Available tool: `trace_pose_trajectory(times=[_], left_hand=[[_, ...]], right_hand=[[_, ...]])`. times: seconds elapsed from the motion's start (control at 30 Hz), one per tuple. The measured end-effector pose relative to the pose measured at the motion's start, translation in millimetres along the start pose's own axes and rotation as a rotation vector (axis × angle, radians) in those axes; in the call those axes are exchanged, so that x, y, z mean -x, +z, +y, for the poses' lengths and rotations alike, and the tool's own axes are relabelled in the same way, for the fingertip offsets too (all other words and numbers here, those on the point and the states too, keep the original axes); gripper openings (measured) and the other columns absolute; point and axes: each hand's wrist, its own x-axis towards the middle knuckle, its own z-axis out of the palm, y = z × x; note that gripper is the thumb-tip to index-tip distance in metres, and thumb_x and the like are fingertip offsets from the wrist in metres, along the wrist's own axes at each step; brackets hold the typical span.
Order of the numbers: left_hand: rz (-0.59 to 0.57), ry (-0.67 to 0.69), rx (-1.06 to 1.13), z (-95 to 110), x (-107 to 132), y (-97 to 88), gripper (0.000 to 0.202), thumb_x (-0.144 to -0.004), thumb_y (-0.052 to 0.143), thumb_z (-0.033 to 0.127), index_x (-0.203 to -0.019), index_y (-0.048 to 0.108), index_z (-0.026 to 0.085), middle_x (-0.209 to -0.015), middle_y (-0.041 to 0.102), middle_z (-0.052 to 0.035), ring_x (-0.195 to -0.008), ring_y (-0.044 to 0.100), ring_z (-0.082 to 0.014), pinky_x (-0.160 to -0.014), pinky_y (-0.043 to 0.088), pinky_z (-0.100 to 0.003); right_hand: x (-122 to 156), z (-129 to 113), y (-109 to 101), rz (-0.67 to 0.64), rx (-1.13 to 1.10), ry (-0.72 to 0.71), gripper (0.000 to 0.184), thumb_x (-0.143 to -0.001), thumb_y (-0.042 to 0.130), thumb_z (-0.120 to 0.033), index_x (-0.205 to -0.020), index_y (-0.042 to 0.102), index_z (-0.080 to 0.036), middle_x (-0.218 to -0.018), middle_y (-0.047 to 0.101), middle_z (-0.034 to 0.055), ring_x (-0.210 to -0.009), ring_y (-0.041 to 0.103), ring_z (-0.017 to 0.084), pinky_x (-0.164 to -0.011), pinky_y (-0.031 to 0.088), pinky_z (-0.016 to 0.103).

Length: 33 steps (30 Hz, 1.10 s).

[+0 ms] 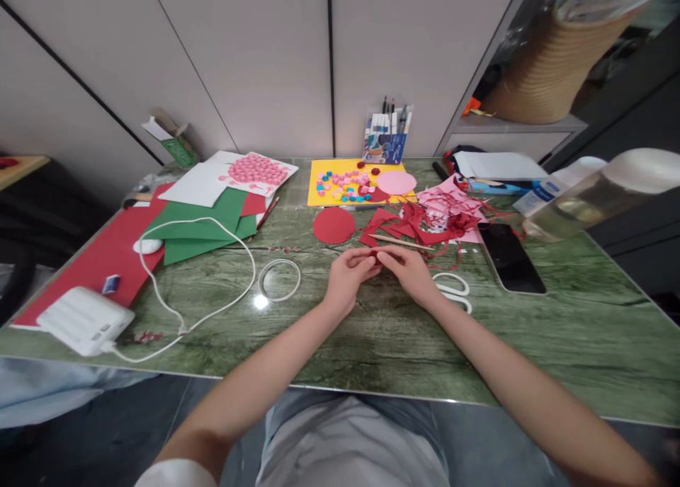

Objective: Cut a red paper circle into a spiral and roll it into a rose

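My left hand (351,274) and my right hand (406,269) meet over the middle of the green table, fingertips pinched together. Between them shows a bit of a small dark red paper piece (375,254), mostly hidden by the fingers. Just beyond lie a red paper circle (334,226), a thin wooden stick (401,242) and a heap of red paper scraps (396,224). White-handled scissors (452,286) rest beside my right wrist, their blades hidden under the forearm. Farther back, a yellow sheet (316,197) carries several pink, blue and yellow rolled pieces and a pink paper oval (396,182).
A roll of tape (280,280), a white cable (249,260) and a white power bank (85,321) are on the left, near green paper (199,221). A phone (511,258) and a clear bottle (574,207) stand right. A marker pack (387,136) leans against the cabinet.
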Motion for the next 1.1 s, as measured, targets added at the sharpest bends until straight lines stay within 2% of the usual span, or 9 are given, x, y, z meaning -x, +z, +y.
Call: trace_pose_trajectory(times=[0.13, 0.3, 0.43, 0.73, 0.87, 1.1], left_hand=[[-0.037, -0.142, 0.060, 8.7, -4.6, -4.9, 0.020, -0.068, 0.069, 0.013, -0.086, 0.062, 0.011, -0.078, 0.069, -0.0062, -0.075, 0.067, -0.0164, -0.084, 0.050, -0.035], [-0.055, -0.201, 0.083, 12.3, -6.8, -8.8, 0.019, -0.069, 0.070, 0.016, -0.085, 0.062, 0.014, -0.076, 0.069, -0.0029, -0.072, 0.067, -0.0121, -0.075, 0.050, -0.025], [-0.074, -0.175, 0.065, 12.4, -4.5, -8.3, 0.022, -0.065, 0.074, 0.017, -0.082, 0.062, 0.015, -0.073, 0.068, -0.0002, -0.067, 0.065, -0.0095, -0.067, 0.048, -0.021], [-0.174, -0.099, 0.042, 17.1, -0.4, -3.8, 0.030, -0.059, 0.077, 0.019, -0.086, 0.065, 0.015, -0.081, 0.071, -0.0028, -0.072, 0.066, -0.0116, -0.074, 0.047, -0.025], [-0.255, -0.061, 0.049, 19.8, 2.0, -2.6, 0.032, -0.059, 0.078, 0.022, -0.086, 0.062, 0.017, -0.079, 0.070, -0.0018, -0.071, 0.067, -0.0134, -0.073, 0.048, -0.027], [-0.328, -0.026, 0.088, 23.9, 6.3, -3.0, 0.030, -0.061, 0.077, 0.020, -0.085, 0.058, 0.019, -0.077, 0.070, 0.0000, -0.070, 0.066, -0.0118, -0.075, 0.050, -0.027]], right_hand=[[-2.7, 7.7, -4.8, -0.076, -0.145, 0.050, 0.032, -0.085, 0.050, -0.044, -0.100, 0.068, -0.023, -0.101, 0.070, 0.0041, -0.093, 0.064, 0.021, -0.085, 0.051, 0.038], [-1.8, 10.0, -3.4, -0.110, -0.242, 0.086, 0.031, -0.084, 0.052, -0.045, -0.099, 0.069, -0.023, -0.099, 0.070, 0.0042, -0.088, 0.065, 0.020, -0.084, 0.052, 0.037], [-1.3, 8.1, -3.3, -0.111, -0.242, 0.099, 0.031, -0.082, 0.055, -0.044, -0.100, 0.069, -0.022, -0.097, 0.070, 0.0041, -0.083, 0.066, 0.019, -0.083, 0.053, 0.036], [-1.6, -1.0, -5.7, -0.063, -0.152, 0.082, 0.028, -0.081, 0.056, -0.043, -0.095, 0.070, -0.022, -0.093, 0.072, 0.0023, -0.084, 0.066, 0.020, -0.081, 0.053, 0.037], [-2.3, -6.5, -6.3, -0.045, -0.117, 0.068, 0.027, -0.081, 0.057, -0.041, -0.093, 0.071, -0.022, -0.089, 0.073, 0.0029, -0.079, 0.066, 0.020, -0.078, 0.053, 0.036], [-4.7, 3.4, -9.8, -0.031, -0.093, 0.036, 0.031, -0.082, 0.054, -0.045, -0.094, 0.070, -0.021, -0.092, 0.072, 0.0060, -0.078, 0.068, 0.021, -0.074, 0.055, 0.037]])
